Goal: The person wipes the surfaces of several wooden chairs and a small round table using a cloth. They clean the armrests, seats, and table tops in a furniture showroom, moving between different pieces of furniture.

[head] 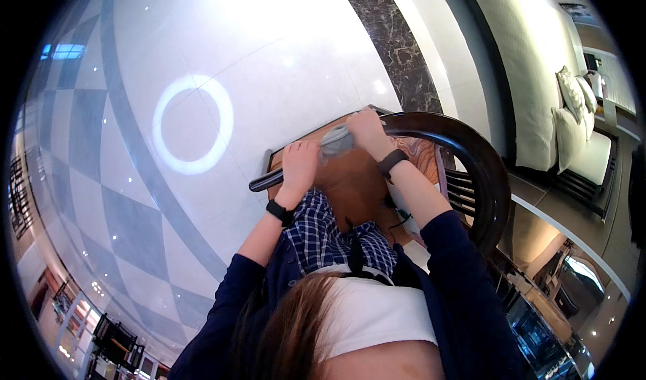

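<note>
A chair with a curved, dark glossy wooden armrest (482, 178) and a brown seat (348, 188) stands right before me. My left hand (301, 162) is closed around the armrest close to its front end (266, 179). Farther along the same rail, my right hand (366, 128) grips a grey cloth (337, 140). The cloth stretches between both hands and lies over the rail. Its edge meets my left hand, but whether those fingers hold it too is hidden. Slight blur covers the cloth. An orange patterned cushion (419, 153) rests against the chair's inner right side.
A pale upholstered sofa (535, 77) with cushions (570, 128) is at the right. Glossy white floor tiles (272, 67) reflect a ring light, with a dark marble strip (404, 52) crossing them. Reflective furniture (550, 289) stands at lower right, and dark chairs (113, 347) at lower left.
</note>
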`<state>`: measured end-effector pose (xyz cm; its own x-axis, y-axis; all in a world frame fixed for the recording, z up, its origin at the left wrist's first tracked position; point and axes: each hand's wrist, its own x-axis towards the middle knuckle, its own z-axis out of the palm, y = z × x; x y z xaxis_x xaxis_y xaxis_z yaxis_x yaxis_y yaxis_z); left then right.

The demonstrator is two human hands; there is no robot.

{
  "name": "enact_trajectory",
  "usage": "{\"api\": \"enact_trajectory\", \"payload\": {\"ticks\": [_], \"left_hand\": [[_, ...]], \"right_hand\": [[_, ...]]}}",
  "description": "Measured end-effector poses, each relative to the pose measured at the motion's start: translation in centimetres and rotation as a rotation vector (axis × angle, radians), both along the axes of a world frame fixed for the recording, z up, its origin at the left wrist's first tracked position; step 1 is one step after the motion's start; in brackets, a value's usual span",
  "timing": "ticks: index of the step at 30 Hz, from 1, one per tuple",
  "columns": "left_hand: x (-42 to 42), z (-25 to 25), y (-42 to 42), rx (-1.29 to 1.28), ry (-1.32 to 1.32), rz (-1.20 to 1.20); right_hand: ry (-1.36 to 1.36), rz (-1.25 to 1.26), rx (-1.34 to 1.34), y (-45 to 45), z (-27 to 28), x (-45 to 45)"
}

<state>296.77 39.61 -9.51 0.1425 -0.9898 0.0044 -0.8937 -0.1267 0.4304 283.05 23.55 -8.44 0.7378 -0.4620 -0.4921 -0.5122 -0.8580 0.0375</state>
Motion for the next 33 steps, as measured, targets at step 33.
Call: {"api": "enact_trajectory", "payload": {"ticks": [33], "left_hand": [[-1.8,-1.6,-4.8,0.534,0.494,-0.087]], "right_hand": [[-0.121,-0.023,0.301,2.3,0.0,1.1]]}}
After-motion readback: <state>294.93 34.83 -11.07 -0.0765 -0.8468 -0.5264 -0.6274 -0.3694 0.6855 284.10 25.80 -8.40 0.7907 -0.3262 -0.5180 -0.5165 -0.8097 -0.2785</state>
